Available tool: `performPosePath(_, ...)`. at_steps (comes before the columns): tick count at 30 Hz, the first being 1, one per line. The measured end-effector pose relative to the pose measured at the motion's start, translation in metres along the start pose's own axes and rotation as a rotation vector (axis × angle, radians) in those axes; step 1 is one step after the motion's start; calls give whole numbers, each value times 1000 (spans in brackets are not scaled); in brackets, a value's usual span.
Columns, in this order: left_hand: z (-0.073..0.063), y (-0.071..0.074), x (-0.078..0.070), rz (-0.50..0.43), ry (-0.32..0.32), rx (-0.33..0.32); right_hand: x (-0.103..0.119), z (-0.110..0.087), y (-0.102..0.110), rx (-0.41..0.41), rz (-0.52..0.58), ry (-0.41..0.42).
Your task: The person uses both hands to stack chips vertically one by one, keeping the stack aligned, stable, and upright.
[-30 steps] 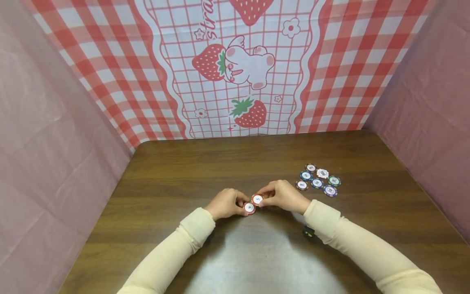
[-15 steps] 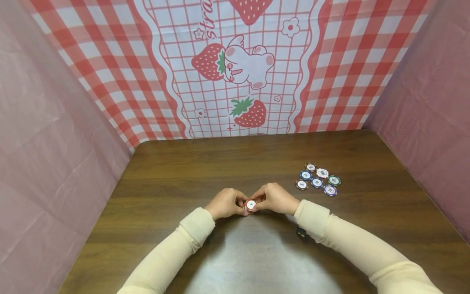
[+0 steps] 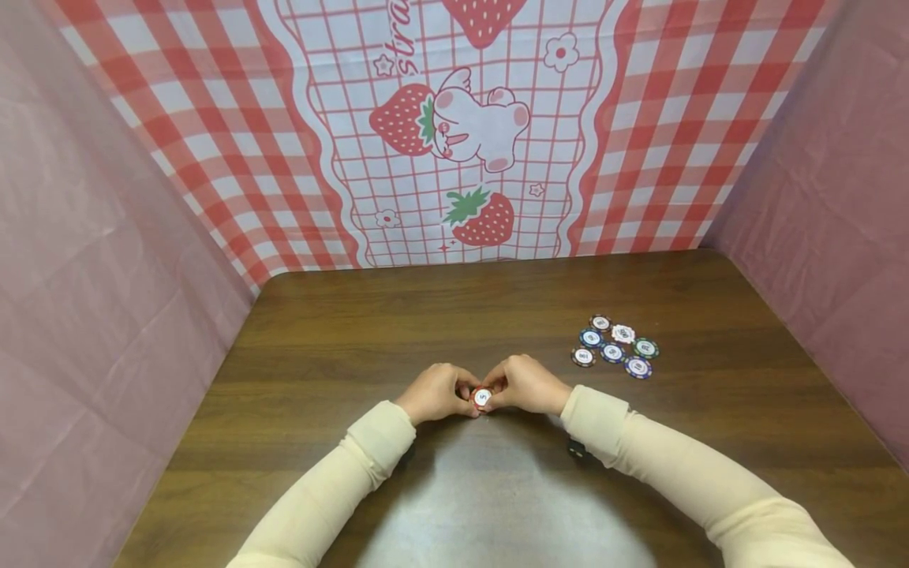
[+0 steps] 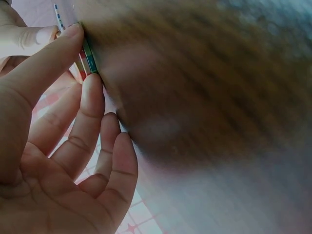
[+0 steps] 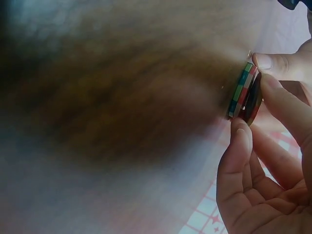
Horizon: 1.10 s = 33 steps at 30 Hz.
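In the head view, we see a red 5 poker chip (image 3: 482, 397) over the wooden table (image 3: 398, 315), pinched by the right hand (image 3: 529, 386). The right wrist view shows us more: a green-edged chip (image 5: 238, 92) under it, which the left hand (image 3: 435, 393) pinches.

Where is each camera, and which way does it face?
Head: on the head, looking forward and down at the table; left hand, right hand and sleeves show.
Left wrist: on that wrist, facing the chips; left hand close up, part of the right.
Right wrist: on that wrist, facing the same chips; right hand close up, part of the left.
Both wrist views share the chips and patterned cloth.
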<state>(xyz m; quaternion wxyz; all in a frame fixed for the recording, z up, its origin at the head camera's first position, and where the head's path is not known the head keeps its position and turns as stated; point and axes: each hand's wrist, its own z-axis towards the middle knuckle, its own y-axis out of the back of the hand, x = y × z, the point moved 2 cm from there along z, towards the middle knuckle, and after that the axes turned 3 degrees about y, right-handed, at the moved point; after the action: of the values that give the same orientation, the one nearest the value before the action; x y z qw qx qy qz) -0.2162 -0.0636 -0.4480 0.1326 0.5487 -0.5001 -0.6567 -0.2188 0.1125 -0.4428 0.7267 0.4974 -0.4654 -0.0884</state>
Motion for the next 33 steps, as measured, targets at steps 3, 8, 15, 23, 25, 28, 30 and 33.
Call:
performPosePath(3,0,0,0,4,1,0,2,1,0,6,9,-23)
performPosePath(8,0,0,1,9,4,-3,3,1,-1,8,13,-42)
performPosePath(15,0,0,1,7,-7,-3,3,3,-2,13,-8,-36)
performPosePath(23,0,0,2,-3,-9,-5,-1,1,-1,3,12,-29)
performPosePath(25,0,-1,2,-9,-5,-5,-1,-1,2,-11,36,-18)
performPosePath(28,1,-2,3,-17,0,-8,-2,-6,9,-38,72,-7)
performPosePath(30,1,-2,3,-22,5,-4,-2,-9,15,-53,98,-13)
performPosePath(33,1,-2,2,-27,6,-6,-4,-16,23,-79,124,-35)
